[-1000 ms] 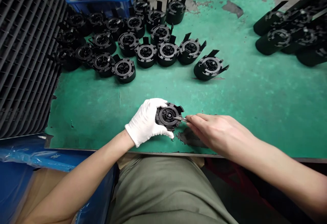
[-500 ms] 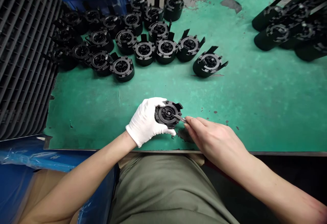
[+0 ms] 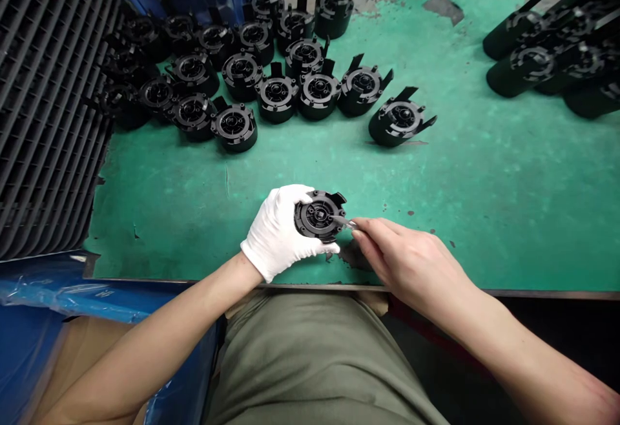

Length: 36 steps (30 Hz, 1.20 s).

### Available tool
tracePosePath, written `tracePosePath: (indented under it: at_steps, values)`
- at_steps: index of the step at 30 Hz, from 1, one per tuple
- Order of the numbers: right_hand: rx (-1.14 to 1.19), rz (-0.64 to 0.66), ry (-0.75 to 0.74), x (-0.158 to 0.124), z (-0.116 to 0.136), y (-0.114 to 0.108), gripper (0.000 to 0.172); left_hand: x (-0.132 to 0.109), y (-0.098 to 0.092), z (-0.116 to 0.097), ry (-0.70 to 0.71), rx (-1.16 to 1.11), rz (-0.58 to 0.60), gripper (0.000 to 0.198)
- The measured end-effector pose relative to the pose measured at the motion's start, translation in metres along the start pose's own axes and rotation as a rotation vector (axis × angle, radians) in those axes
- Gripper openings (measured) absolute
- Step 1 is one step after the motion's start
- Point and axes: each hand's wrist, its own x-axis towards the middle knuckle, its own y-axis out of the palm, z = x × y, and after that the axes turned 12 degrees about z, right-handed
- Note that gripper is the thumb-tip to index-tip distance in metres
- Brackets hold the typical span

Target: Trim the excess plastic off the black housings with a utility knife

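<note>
My left hand [image 3: 281,230], in a white glove, is closed around a round black plastic housing [image 3: 320,214] near the table's front edge. Concentric rings and small bosses show on the part's upturned face. Bare and ungloved, my right hand [image 3: 404,250] pinches a small knife [image 3: 345,222] with a slim, pointed metal blade. The blade's tip lies at the right side of the housing's face; whether it touches the plastic I cannot tell. My right fingers hide the knife's handle.
Several similar black housings [image 3: 234,126] stand upright at the back left, and one [image 3: 402,119] sits apart nearer the middle. More black cylinders [image 3: 520,70] are grouped at the right. A blue bin [image 3: 194,0] holds sticker sheets. A black grid rack [image 3: 48,108] borders the green table [image 3: 484,205].
The knife's tip has shifted slightly right across the housing's face. My left hand keeps its hold, its lower fingertip a little further right. The whole view has moved slightly.
</note>
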Motion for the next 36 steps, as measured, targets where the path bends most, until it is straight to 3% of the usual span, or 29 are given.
tracePosePath:
  at_steps: [11,17,23,36]
  values:
    - [-0.119,-0.004,0.012,0.002,0.004,-0.001,0.033,0.006,-0.004,-0.011,-0.12,0.027,0.064,0.094]
    - [-0.231,0.091,0.014,0.004,0.007,-0.013,0.026,0.007,-0.005,-0.012,-0.103,0.022,0.059,0.091]
    - [-0.277,0.188,-0.034,0.007,0.002,-0.024,0.012,0.009,-0.005,-0.011,-0.12,0.016,0.084,0.093]
    - [-0.288,0.243,-0.232,0.024,-0.026,-0.042,0.018,0.006,-0.005,-0.003,-0.079,0.076,0.119,0.102]
